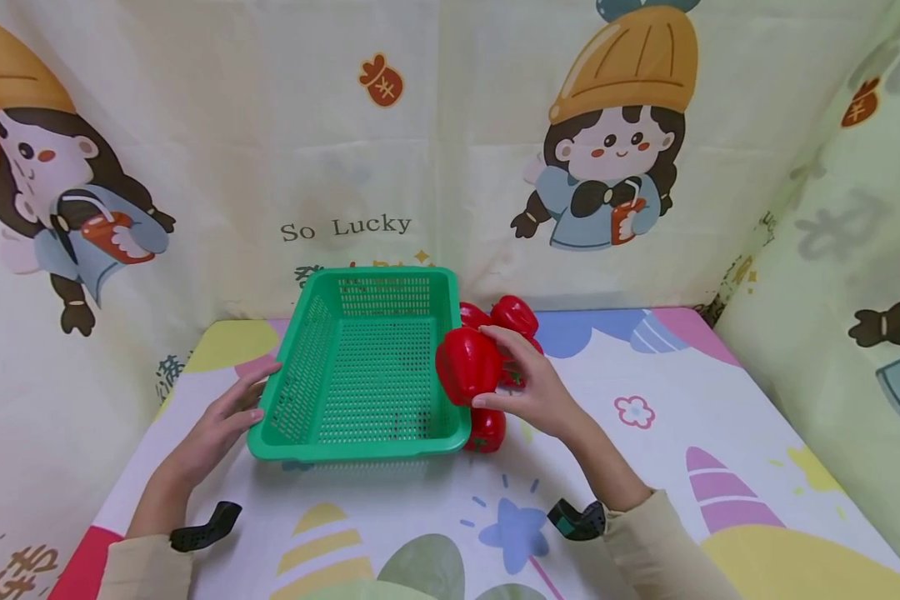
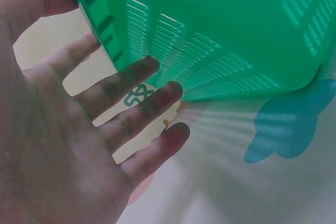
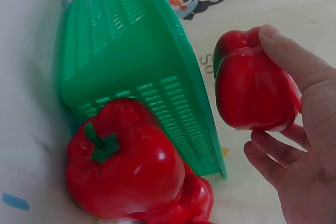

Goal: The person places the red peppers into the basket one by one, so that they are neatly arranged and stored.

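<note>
My right hand (image 1: 536, 392) grips a red bell pepper (image 1: 467, 367) between thumb and fingers, over the right rim of the green basket (image 1: 360, 451). In the right wrist view, the thumb lies on the top of that pepper (image 3: 254, 85) and the fingers support it from below. My left hand (image 1: 217, 425) is at the basket's left rim. Seen from the left wrist, its thumb and index finger meet the rim while the other fingers (image 2: 142, 111) spread loosely beside the outer wall. Inside the basket, only the perforated floor and walls show.
Several more red bell peppers (image 1: 515, 315) lie on the table against the basket's right side, one pepper (image 1: 486, 429) nearer the front. A patterned cloth (image 1: 607, 500) covers the table. Printed curtains (image 1: 465, 167) hang behind it and at both sides.
</note>
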`<state>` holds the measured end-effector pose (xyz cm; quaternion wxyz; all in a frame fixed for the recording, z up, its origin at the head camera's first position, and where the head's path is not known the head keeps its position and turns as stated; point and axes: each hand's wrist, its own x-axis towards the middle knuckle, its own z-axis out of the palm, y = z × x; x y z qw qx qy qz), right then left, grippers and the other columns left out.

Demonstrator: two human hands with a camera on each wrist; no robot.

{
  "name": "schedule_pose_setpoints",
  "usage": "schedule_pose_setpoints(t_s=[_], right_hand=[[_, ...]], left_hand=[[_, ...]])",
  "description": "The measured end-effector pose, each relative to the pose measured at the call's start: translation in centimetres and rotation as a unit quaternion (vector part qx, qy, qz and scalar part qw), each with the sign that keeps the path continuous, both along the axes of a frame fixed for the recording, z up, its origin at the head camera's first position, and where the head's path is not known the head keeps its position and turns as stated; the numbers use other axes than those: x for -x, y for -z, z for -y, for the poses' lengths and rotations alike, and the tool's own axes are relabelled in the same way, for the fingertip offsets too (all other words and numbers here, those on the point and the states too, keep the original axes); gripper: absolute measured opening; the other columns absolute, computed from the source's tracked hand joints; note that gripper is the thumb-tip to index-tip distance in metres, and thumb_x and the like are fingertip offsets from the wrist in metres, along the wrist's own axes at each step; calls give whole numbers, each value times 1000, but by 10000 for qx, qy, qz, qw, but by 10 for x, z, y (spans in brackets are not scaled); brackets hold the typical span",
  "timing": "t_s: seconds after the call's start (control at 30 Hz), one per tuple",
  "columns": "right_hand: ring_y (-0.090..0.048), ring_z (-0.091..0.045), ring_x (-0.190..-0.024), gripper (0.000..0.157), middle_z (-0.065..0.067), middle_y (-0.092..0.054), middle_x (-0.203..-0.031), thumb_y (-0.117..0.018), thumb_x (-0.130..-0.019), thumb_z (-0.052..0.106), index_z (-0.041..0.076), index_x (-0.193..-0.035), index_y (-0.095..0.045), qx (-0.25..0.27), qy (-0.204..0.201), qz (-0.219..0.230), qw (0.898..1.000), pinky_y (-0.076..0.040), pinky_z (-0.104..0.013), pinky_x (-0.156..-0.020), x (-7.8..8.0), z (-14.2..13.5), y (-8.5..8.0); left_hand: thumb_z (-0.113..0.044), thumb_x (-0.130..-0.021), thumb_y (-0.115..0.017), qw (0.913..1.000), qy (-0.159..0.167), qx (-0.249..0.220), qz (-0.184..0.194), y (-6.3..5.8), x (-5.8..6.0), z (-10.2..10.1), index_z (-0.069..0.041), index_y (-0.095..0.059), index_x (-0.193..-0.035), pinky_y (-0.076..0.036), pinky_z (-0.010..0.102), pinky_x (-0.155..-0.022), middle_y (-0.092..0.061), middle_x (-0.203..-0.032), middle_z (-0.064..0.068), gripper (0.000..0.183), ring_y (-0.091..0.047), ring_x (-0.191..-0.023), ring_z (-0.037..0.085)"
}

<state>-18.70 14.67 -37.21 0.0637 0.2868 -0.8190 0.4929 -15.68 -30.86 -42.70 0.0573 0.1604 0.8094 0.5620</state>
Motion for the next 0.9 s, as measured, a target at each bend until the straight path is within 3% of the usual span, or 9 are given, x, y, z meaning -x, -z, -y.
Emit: schedule_pose_setpoints(t_s=[0.23, 0.53, 0.9], right_hand=[[-47, -24, -128, 88, -2, -44, -145, -86, -70, 23, 19, -145, -41, 9, -110, -75, 9999, -56, -40, -85, 3, 5, 3], [-48, -23, -127, 87, 0, -45, -143, -85, -71, 23, 20, -145, -41, 96, -273, 109, 9995, -56, -41, -84, 3, 13, 3], [-46, -23, -128, 84, -1, -44, -144, -83, -73, 20, 23, -145, -40, 5, -416, 105, 9991, -55, -46, -85, 4, 22, 5]], left_hand=[[-20, -103, -39, 10000, -35, 6, 84, 1, 0, 0, -23, -21, -155, -37, 10, -91, -26, -155, -15, 56, -29, -126, -17], [-21, -102, -40, 9999, -44, 114, 42, -1, 1, -1, -24, -20, -155, -37, 11, -91, -22, -160, -2, 56, -29, -136, -1], [-15, -102, -38, 9998, 29, -133, -159, 1, 1, -1, -18, -22, -155, -38, 9, -91, -25, -157, -13, 55, -30, -127, -15]])
